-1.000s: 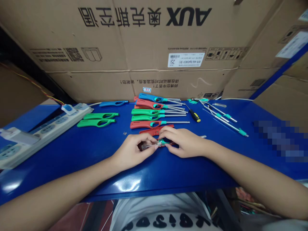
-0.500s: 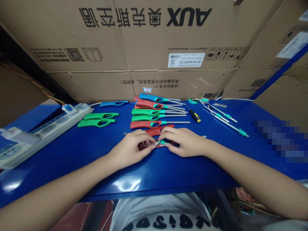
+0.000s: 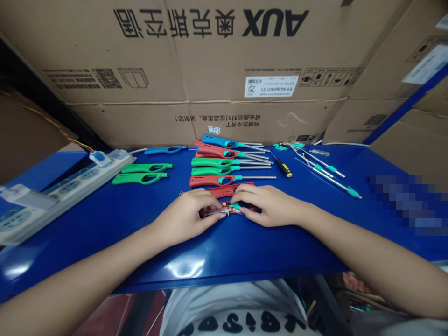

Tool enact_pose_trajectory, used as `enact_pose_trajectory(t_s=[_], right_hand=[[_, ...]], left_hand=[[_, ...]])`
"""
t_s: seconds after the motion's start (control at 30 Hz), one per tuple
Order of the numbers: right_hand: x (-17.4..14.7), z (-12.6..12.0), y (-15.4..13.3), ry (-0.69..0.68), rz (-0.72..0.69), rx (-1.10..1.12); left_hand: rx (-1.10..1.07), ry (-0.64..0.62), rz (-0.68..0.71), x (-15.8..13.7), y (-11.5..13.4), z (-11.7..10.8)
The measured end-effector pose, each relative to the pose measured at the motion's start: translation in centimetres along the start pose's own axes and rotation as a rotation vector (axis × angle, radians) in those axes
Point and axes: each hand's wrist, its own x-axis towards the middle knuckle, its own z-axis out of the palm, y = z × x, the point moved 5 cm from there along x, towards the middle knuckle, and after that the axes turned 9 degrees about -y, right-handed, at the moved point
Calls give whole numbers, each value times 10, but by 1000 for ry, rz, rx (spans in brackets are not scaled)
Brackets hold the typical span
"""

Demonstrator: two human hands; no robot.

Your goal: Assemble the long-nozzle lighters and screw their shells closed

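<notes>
In the head view, my left hand [image 3: 192, 212] pinches a clear fuel tank [image 3: 214, 212] of a lighter at the left end of an opened red half shell. My right hand [image 3: 268, 206] closes over the other end, its fingertips at a teal trigger [image 3: 235, 205] and thin white wires. Between both hands a small white valve piece [image 3: 227, 211] shows. Much of this lighter is covered by my fingers. Just behind lies the other red half shell [image 3: 224, 191], hollow side up, beside my right fingertips.
Behind are several assembled gas lighters [image 3: 213, 181] in red, green and blue. Green handles [image 3: 140, 178] and a power strip [image 3: 84, 184] lie left. A screwdriver [image 3: 284, 169] and metal rods with teal parts [image 3: 325, 173] lie right. A cardboard sheet [image 3: 157, 112] walls the back.
My left fingertips and the white valve piece have shifted slightly, and the clear tank sits a little lower in the shell. My right hand stays nearly in place.
</notes>
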Motion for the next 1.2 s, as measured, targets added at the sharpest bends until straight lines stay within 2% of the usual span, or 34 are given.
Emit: enact_pose_trajectory(t_s=[0.67,0.77,0.93,1.07,1.2], right_hand=[[-1,0,1,0,7,-15],[0,0,1,40,-33,-37],[2,-1,-5,74,-178,-76],[1,0,-11,42,-225,-80],[0,3,-13,-24,-153,-134]], left_hand=[[-86,32,-84,1,-8,4],[-91,29,-69,1,-7,3],[-79,22,-84,2,-8,2],[-94,20,-117,3,-10,2],[-109,15,-136,2,-10,4]])
